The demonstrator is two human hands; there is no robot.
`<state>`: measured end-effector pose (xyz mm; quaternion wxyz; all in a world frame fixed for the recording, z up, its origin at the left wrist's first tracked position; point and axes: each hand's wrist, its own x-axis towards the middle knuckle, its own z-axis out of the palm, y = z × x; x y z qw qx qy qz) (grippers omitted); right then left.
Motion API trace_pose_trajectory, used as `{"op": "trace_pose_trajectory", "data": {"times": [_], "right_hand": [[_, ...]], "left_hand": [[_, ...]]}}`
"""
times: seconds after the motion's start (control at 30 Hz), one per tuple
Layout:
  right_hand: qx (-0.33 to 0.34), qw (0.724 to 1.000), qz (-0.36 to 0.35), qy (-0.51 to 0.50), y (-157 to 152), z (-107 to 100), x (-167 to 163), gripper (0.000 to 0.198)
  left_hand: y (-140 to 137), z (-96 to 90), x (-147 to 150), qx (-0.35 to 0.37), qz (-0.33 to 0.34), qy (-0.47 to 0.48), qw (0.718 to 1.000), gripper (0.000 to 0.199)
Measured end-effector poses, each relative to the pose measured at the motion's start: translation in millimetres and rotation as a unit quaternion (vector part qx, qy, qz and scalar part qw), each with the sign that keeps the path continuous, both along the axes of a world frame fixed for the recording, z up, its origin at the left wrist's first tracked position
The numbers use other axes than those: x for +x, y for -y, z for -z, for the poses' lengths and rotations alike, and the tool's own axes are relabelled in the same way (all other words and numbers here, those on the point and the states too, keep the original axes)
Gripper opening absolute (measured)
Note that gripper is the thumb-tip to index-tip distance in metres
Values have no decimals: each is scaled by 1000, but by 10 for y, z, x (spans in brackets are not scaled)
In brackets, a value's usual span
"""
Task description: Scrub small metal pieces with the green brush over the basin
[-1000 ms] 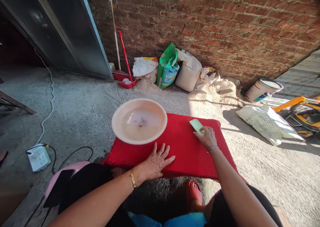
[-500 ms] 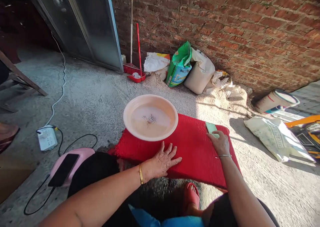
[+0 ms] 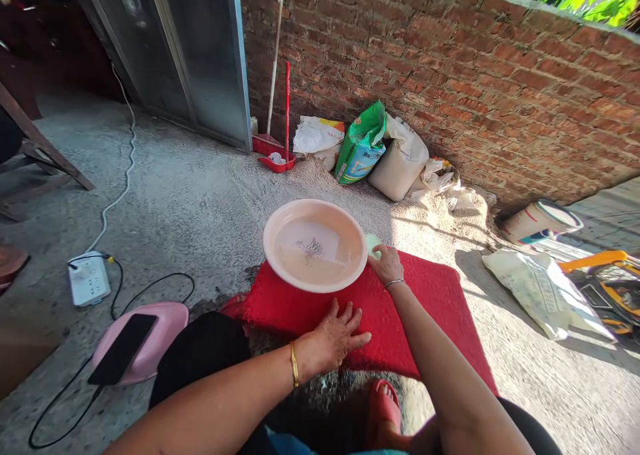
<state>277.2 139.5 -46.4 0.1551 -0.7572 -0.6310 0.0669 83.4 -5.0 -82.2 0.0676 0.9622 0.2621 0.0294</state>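
Observation:
A red, fuzzy cloth [image 3: 430,295] covers a low oblong surface in front of my knees. On its left end stands a pale pink basin [image 3: 273,258] of cloudy water. My left hand [image 3: 333,338] lies on the cloth at the near edge with fingers spread, holding nothing. In the fingers of my right hand [image 3: 389,266] is a pale green flat piece [image 3: 372,244], close beside the basin's right rim. My fingers and the basin partly cover it, and its exact kind cannot be made out.
A pink upturned basin [image 3: 170,311] with a phone [image 3: 123,349] on it sits left of my knee, near a power strip [image 3: 89,279] with cables. Sacks [image 3: 400,165], a red dustpan [image 3: 278,164] and a bucket [image 3: 537,223] stand along the brick wall.
My right hand has moved left with the pale green piece, from the cloth's right end to beside the basin. My left hand stays spread on the cloth. The view has shifted slightly.

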Motion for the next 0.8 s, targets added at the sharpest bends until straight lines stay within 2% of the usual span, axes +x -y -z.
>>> {"op": "trace_pose_trajectory", "data": {"times": [0.07, 0.17, 0.23, 0.3, 0.43, 0.53, 0.6, 0.67, 0.73, 0.8], "right_hand": [[-16, 998, 67, 5, 71, -29, 323, 42], [-18, 980, 200, -10, 232, -75, 822, 48], [0, 973, 228, -16, 332, -91, 970, 49], [21, 980, 195, -19, 387, -84, 884, 48], [34, 994, 82, -56, 346, -23, 259, 42], [20, 996, 46, -76, 303, -7, -56, 39], [-12, 995, 69, -64, 330, -31, -10, 40], [-39, 991, 124, -41, 408, -80, 194, 42], [-48, 983, 173, -21, 515, -141, 417, 43], [-39, 982, 184, -8, 616, -187, 513, 42]], "left_hand": [[-15, 9, 18, -8, 0, -7, 1000, 71], [-27, -48, 18, -28, 3, -19, 999, 71], [-22, -127, -9, -36, 3, -23, 999, 69], [-12, -210, -50, -40, -1, -20, 999, 66], [-3, -299, -135, -41, -12, -11, 999, 62], [-7, -287, -179, -36, -19, -11, 999, 64], [-8, -266, -197, -31, -24, -8, 999, 64], [-8, -251, -203, -27, -30, -6, 999, 63], [-10, -252, -201, -30, -35, -13, 999, 64], [-16, -267, -194, -33, -37, -25, 998, 64]]}}
